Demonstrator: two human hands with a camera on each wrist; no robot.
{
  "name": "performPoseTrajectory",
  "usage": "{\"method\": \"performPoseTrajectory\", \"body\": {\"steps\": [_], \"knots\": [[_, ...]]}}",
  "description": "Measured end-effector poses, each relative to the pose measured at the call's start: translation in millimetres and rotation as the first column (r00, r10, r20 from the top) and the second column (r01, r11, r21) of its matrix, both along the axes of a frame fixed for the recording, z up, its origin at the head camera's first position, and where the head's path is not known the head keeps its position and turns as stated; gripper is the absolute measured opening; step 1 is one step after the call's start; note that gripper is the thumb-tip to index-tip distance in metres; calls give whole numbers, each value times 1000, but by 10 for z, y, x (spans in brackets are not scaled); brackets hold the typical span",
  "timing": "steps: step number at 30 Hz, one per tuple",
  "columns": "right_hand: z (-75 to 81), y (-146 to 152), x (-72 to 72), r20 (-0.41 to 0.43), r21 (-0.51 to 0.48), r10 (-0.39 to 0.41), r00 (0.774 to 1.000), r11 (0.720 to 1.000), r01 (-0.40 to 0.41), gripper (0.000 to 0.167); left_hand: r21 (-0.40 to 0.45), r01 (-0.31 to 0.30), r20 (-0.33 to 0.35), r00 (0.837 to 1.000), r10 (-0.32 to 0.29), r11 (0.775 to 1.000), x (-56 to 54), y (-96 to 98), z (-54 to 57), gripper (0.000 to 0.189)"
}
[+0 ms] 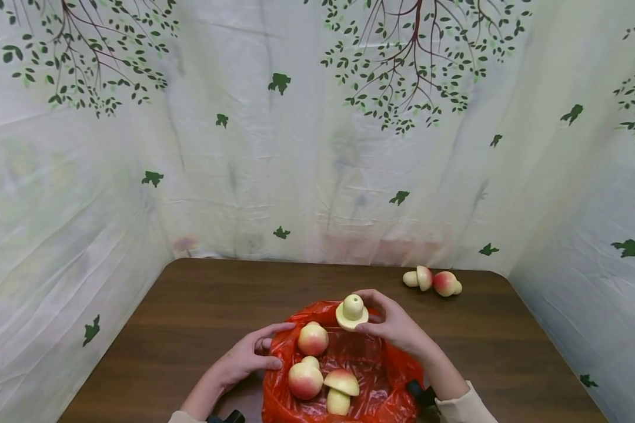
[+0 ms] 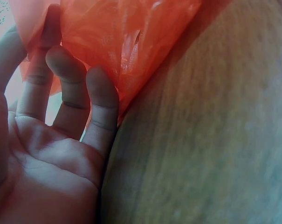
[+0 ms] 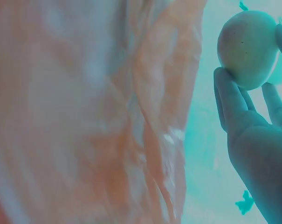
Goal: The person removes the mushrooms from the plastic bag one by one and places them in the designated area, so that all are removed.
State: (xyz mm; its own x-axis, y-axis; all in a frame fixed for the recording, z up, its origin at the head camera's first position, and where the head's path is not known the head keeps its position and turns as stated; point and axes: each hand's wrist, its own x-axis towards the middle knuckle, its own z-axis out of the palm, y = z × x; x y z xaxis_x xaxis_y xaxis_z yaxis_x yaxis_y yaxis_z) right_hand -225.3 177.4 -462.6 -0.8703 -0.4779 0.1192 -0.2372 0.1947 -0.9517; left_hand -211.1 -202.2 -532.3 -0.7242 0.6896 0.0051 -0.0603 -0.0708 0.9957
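The red bag (image 1: 273, 390) stands open on the desk (image 1: 217, 299) and serves as the reference for all positions. Right hand (image 1: 394, 320): fingers clamped on the cap edge of the held mushroom (image 1: 352, 312), gripping it from the right. This piece is located above the far edge of the red bag, right of its middle; its long axis runs stem end upward, toward the head view, with the cap beneath. Governing relation: the mouth of the red bag lies below the held mushroom and on the person's side of it, and the right hand is the nearer of the two. Left hand (image 1: 251, 355): fingers apart and loosely bent, resting against the left side of the red bag, thumb separate from them; no mushroom in that hand. Inside the red bag, three pieces are counted: the far mushroom (image 1: 313, 339) and left mushroom (image 1: 305, 382), both along its left wall, and the near mushroom (image 1: 341, 385), stem toward the person. Beyond the red bag, to its right, lie two loose mushrooms (image 1: 447, 284), stems pointing away from each other; whether their caps touch cannot be determined.
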Motion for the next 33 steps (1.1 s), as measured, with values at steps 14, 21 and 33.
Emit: {"method": "performPoseTrajectory", "body": {"steps": [14, 21, 33], "knots": [[146, 445, -70, -19, -61, -171, 985, 984, 169, 65, -20, 0, 14, 1000, 1, 1000, -6, 2, -22, 72], [168, 717, -121, -74, -31, -278, 958, 960, 277, 63, -10, 4, 10, 1000, -4, 1000, -17, 20, -19, 71], [110, 1173, -150, -90, 21, -412, 907, 909, 416, 65, -18, 0, 8, 1000, 0, 1000, -14, 20, -11, 72]]}}
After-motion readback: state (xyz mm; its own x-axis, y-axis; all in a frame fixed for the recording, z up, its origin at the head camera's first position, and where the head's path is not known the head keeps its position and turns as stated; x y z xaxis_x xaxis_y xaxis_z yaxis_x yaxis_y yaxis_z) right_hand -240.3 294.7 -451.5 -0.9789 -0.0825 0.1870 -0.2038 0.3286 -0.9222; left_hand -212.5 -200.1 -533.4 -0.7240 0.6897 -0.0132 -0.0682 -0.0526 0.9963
